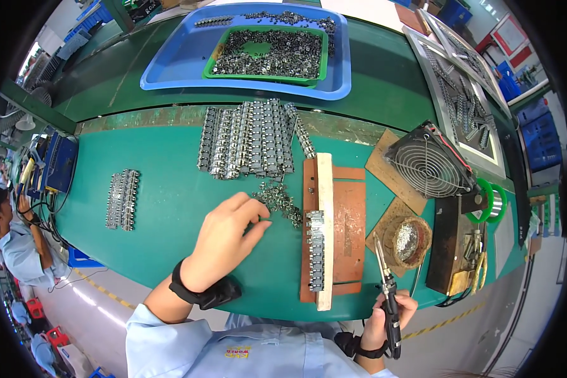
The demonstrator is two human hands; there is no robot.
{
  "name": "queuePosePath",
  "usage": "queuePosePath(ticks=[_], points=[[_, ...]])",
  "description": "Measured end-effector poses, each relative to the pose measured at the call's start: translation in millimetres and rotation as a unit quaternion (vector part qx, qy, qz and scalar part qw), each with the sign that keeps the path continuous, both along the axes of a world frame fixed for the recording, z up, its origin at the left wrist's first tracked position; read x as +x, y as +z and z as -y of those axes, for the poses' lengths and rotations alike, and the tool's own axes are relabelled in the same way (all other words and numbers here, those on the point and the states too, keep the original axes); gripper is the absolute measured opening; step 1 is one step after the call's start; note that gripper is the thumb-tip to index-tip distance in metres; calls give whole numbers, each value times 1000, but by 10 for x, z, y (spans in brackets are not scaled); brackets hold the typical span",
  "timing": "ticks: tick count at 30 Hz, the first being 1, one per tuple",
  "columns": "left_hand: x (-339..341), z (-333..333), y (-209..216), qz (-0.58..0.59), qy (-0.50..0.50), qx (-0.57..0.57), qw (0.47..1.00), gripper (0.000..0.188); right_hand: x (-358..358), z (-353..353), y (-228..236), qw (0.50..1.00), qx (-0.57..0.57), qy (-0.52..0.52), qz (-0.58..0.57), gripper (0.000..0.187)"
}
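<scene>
My left hand [225, 236] hovers over the green mat, fingers bent and thumb apart from them, with nothing visible in between. Just beyond its fingertips lies a loose heap of small metal clips [277, 200]. A soldering iron [389, 305] is gripped in my right hand [379, 321], its tip pointing up and away from me. Between my hands stands a brown board fixture with a pale wooden bar [324, 189]. A strip of small metal-and-black components [315, 252] rests along the left side of that bar.
Stacked component strips [249, 138] lie at the back, with a smaller group [122, 199] at left. A blue tray [170, 69] holds a green tray [321, 69] of small parts. Rightward are a fan [428, 162], a round tin [416, 242], a solder spool [494, 205] and an iron stand [444, 252].
</scene>
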State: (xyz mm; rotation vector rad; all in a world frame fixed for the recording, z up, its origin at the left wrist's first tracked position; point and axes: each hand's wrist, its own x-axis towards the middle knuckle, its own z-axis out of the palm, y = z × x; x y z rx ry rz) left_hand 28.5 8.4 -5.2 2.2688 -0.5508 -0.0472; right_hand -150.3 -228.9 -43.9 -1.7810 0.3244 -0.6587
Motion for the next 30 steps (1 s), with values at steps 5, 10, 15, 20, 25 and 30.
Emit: queuePosePath(ticks=[5,10,15,20,25,30], points=[[15,22,-35,10,43,34,998,14,5,-21,-84,1000,-1,12,13,44],[44,39,-125,44,37,49,997,14,-8,1,-115,1000,-20,15,14,44],[32,82,-31,27,32,20,999,14,-13,17,-89,999,-2,38,23,42],[-60,107,20,-61,34,-1,998,13,-35,47,-119,999,-5,39,22,42],[-139,196,-40,-177,-47,-139,973,12,-54,71,-127,998,-22,51,18,42],[-197,193,-110,-335,-57,-225,913,11,-11,60,-144,997,-55,50,25,43]])
